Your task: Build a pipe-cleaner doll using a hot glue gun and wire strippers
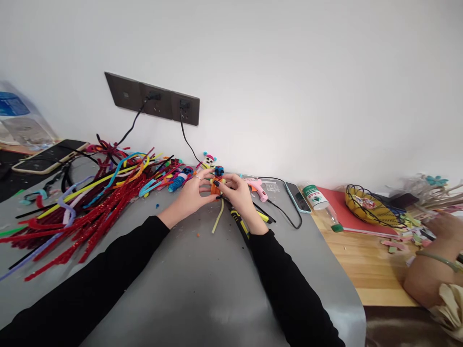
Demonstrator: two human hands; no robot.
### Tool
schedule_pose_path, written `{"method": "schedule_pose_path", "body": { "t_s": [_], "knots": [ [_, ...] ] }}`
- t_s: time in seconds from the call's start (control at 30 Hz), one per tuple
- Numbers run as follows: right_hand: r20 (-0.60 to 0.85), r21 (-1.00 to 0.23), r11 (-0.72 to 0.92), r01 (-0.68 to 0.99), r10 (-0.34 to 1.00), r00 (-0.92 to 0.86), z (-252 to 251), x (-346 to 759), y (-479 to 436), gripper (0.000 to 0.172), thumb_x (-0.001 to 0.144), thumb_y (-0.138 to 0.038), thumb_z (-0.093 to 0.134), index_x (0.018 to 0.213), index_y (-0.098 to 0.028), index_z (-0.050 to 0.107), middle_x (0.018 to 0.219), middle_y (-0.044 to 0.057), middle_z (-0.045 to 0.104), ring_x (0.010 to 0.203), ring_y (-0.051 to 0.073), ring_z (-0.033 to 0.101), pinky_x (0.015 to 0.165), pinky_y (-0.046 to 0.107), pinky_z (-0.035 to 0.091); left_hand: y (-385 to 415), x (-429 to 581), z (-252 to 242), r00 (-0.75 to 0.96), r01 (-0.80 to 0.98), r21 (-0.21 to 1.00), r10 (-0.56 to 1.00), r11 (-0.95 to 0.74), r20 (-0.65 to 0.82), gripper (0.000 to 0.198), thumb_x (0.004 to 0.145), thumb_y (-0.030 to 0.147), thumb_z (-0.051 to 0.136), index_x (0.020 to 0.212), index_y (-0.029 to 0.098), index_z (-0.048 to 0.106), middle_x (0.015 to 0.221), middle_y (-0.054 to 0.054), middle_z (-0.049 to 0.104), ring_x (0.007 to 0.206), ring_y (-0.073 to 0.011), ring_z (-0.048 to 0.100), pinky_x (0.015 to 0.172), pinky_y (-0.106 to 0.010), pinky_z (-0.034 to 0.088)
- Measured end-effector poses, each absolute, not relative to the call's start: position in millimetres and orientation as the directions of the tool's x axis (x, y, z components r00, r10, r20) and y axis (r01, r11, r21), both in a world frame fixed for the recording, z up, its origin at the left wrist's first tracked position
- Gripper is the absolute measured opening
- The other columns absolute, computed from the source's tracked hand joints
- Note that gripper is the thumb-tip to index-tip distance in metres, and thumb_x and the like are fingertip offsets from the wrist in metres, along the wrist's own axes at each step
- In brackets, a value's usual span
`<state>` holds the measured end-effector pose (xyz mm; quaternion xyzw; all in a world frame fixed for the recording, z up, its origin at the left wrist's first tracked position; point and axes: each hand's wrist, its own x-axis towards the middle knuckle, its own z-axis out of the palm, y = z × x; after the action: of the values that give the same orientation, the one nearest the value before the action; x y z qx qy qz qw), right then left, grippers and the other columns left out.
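Note:
Between my two hands, at the middle of the grey mat (202,270), stands a small orange figure (216,187) with a dark blue and red top. My left hand (195,193) pinches it from the left, a ring on one finger. From the right, my right hand (235,193) grips the same figure, with dark nails showing on its near side. A pale yellow-green pipe cleaner (217,219) hangs down below the figure onto the mat. Black and yellow pliers (238,220) lie under my right wrist. Beyond that hand is a pink glue gun (259,187).
Red, purple and yellow pipe cleaners (97,212) cover the left side. A phone (297,197), a bottle (321,205) and a yellow basket (369,207) are at the right. Another person's arm (432,265) rests at the far right. Cords run up to wall sockets (155,101).

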<state>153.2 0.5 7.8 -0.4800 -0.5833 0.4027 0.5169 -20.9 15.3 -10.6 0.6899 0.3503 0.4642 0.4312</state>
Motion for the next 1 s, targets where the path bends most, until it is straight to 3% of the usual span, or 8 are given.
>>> {"method": "schedule_pose_path", "body": {
  "t_s": [0.1,0.27,0.47,0.67,0.87,1.0],
  "knots": [
    [0.165,-0.986,0.164,0.043,0.986,0.038,12,156,-1,0.041,0.07,-0.051,0.082,0.094,-0.023,0.063,0.086,0.0,0.071,0.076,0.015,0.065,0.065,0.027,0.053,17,-28,-5,0.325,0.16,0.883,0.868,-0.441,0.375,0.072,0.08,0.04,0.074,0.144,0.022,0.049,0.132,-0.014,0.069,0.109,-0.0266,0.073,0.095,-0.044,0.063],
    [0.086,-0.996,0.087,-0.033,0.996,0.031,10,153,-1,0.047,0.066,-0.054,0.084,0.093,-0.023,0.061,0.086,-0.001,0.069,0.078,0.014,0.063,0.06,0.024,0.05,23,-49,6,0.129,0.516,0.715,0.869,-0.471,0.479,0.04,0.092,0.035,0.054,0.128,0.019,0.064,0.107,-0.01,0.078,0.097,-0.0266,0.073,0.091,-0.042,0.059],
    [-0.024,-0.999,-0.025,-0.02,0.999,-0.04,5,148,0,0.05,0.062,-0.051,0.086,0.093,-0.022,0.059,0.087,-0.001,0.069,0.074,0.012,0.061,0.055,0.022,0.048,30,-81,14,-0.071,0.84,0.472,0.808,-0.268,0.585,0.038,0.095,0.025,0.046,0.121,0.017,0.072,0.117,-0.016,0.075,0.117,-0.0363,0.064,0.102,-0.047,0.047],
    [-0.043,-0.999,-0.044,-0.006,0.994,-0.099,2,148,1,0.049,0.061,-0.047,0.089,0.093,-0.022,0.062,0.09,0.0,0.07,0.074,0.012,0.063,0.055,0.022,0.05,43,-119,5,-0.07,0.971,0.233,0.875,-0.049,0.478,0.042,0.09,0.014,0.043,0.117,0.012,0.074,0.125,-0.022,0.072,0.12,-0.0433,0.053,0.093,-0.054,0.038],
    [-0.047,-0.999,-0.05,-0.016,0.99,-0.131,0,146,1,0.048,0.061,-0.048,0.089,0.092,-0.022,0.063,0.086,0.0,0.07,0.074,0.012,0.063,0.055,0.022,0.051,49,-130,-2,-0.044,0.975,0.21,0.87,-0.069,0.491,0.034,0.094,0.02,0.042,0.106,0.015,0.074,0.117,-0.02,0.072,0.119,-0.0407,0.046,0.094,-0.054,0.03],
    [-0.038,-0.999,-0.041,-0.014,0.985,-0.169,3,145,-2,0.045,0.064,-0.048,0.087,0.092,-0.022,0.063,0.086,-0.001,0.07,0.073,0.011,0.063,0.058,0.022,0.051,46,-125,8,-0.102,0.954,0.293,0.848,-0.065,0.52,0.041,0.101,0.03,0.036,0.101,0.016,0.074,0.113,-0.019,0.071,0.121,-0.0383,0.04,0.099,-0.054,0.027]
  ]
}}
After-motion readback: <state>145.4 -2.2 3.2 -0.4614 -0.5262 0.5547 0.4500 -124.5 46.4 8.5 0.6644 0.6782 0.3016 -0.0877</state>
